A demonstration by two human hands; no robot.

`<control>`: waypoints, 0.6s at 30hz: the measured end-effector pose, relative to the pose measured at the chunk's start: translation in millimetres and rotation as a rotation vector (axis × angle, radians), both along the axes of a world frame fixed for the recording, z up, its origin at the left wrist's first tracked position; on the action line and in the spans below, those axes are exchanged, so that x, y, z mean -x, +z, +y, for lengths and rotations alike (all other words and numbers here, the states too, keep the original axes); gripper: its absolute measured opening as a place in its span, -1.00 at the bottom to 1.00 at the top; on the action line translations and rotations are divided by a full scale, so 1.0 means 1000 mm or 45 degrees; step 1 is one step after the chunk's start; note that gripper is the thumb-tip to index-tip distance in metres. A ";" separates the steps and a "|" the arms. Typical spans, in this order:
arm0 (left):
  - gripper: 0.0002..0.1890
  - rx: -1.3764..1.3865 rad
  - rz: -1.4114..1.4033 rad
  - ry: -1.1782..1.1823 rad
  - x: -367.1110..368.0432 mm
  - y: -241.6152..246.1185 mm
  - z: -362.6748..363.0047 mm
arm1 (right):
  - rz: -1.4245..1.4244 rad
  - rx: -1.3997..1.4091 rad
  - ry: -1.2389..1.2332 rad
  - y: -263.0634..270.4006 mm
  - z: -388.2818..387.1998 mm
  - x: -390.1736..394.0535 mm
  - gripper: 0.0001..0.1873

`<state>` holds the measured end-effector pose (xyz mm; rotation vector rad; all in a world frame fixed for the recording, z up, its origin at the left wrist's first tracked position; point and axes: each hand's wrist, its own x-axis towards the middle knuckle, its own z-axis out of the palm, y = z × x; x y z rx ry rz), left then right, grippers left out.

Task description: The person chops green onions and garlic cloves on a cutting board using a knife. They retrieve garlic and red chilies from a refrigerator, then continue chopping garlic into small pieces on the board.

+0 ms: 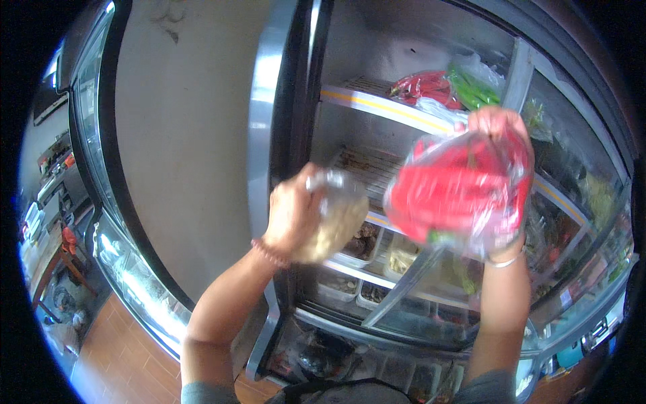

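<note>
My left hand (295, 212) grips the gathered top of a clear plastic bag of pale, light-yellow pieces (338, 222), somewhat blurred. Raised higher on the right, my right hand (497, 123) is closed on the top of a clear plastic bag of long red chili peppers (459, 187), which hangs over my forearm. Both bags are in front of an open glass-door display refrigerator. Behind the right hand, on the upper shelf (383, 105), rest another bag of red peppers (426, 88) and a bag of green peppers (472, 88).
Lower shelves hold plastic tubs of dark food (363, 245) and a tub of pale food (401, 255). A sliding glass door's metal frame (404, 288) crosses the right side. The refrigerator's side panel (186, 126) stands at left, with tiled floor (126, 348) below.
</note>
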<state>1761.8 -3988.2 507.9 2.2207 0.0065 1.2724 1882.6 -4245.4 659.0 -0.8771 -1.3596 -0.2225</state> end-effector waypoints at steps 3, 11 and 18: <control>-0.86 0.155 -0.171 0.194 -0.054 0.031 -0.007 | -0.223 -0.102 0.006 -0.035 -0.016 0.013 -0.83; -0.34 -0.030 0.047 0.109 -0.109 0.001 -0.052 | -0.112 -0.182 -0.347 -0.110 -0.020 0.024 -0.80; -0.05 0.909 0.615 -1.412 0.013 -0.149 -0.072 | 0.220 0.172 0.157 -0.238 -0.004 0.041 -0.81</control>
